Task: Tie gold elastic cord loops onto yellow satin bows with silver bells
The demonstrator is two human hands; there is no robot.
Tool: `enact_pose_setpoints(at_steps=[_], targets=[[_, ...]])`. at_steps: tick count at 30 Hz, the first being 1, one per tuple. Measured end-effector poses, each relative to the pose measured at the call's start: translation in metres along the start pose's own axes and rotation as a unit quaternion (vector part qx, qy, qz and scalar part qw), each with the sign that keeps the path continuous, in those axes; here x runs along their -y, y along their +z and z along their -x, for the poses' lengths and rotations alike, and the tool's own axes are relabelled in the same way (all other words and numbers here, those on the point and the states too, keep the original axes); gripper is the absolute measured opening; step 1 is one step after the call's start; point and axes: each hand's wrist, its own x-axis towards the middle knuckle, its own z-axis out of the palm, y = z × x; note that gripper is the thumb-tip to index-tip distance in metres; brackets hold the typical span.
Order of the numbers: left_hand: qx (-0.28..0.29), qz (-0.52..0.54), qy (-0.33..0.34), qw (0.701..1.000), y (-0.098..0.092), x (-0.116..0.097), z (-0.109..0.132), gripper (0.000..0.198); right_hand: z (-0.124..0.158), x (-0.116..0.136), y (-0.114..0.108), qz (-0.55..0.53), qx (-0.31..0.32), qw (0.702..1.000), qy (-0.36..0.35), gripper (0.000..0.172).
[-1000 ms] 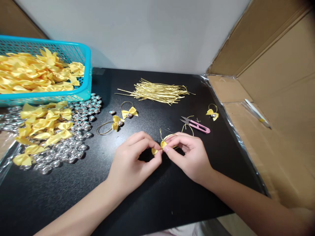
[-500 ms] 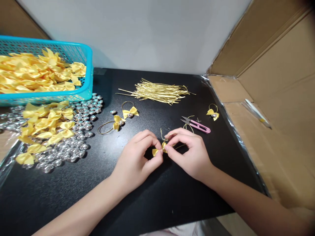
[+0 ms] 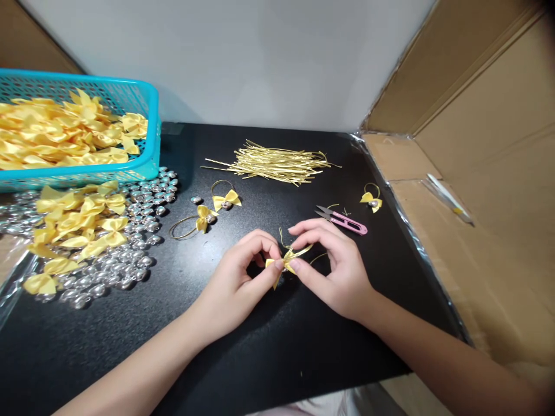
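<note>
At the middle of the black table a yellow ribbon bow (image 3: 276,282) is pinched between my two hands. My left hand (image 3: 243,271) has thumb and forefinger closed on its left side, covering part of it. On the other side, my right hand (image 3: 336,268) presses its thumb against the bow, with the forefinger curled above. Gold cord (image 3: 303,251) rises from the bow towards the right fingers. Just past the right hand lie pink thread snips (image 3: 349,224), blades pointing left. Loose cord ends rest near both hands.
A blue basket (image 3: 151,124) of yellow bows stands back left. Before it, loose bows (image 3: 89,214) lie among silver beads (image 3: 124,271). Gold cords (image 3: 277,164) are bundled at the back. Looped cords with bow and bead (image 3: 226,200) lie left and far right (image 3: 372,200). Cardboard walls the right side.
The bow has turned in my fingers, and gold cord now shows above it, beneath the right forefinger. Both hands stay in nearly the same place. The view has shifted slightly.
</note>
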Motion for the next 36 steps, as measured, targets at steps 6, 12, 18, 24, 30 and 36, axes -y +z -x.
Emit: enact_pose_setpoints(at_steps=[6, 12, 18, 24, 30, 36], targets=[[0.004, 0.055, -0.02, 0.998, 0.002, 0.001, 0.001, 0.012, 0.002, -0.001, 0.005, -0.156, 0.039, 0.974, 0.157, 0.062], [-0.002, 0.079, -0.032, 0.996, 0.004, 0.003, 0.002, 0.012, -0.001, -0.003, 0.006, -0.266, 0.05, 0.924, 0.27, 0.038], [-0.007, 0.118, -0.029, 0.993, 0.003, 0.002, 0.003, 0.013, -0.003, -0.002, 0.004, -0.267, 0.038, 0.918, 0.291, 0.041], [-0.069, -0.029, 0.039, 0.996, -0.001, -0.002, 0.002, 0.004, -0.003, -0.001, 0.004, -0.257, 0.034, 0.921, 0.29, 0.039], [-0.077, -0.079, 0.083, 0.99, -0.002, -0.002, 0.001, 0.009, 0.0, -0.003, 0.006, -0.236, 0.034, 0.936, 0.259, 0.031], [-0.031, -0.077, 0.075, 0.994, -0.006, 0.0, 0.0, 0.012, 0.0, -0.003, 0.003, -0.1, 0.014, 0.987, 0.124, 0.02]])
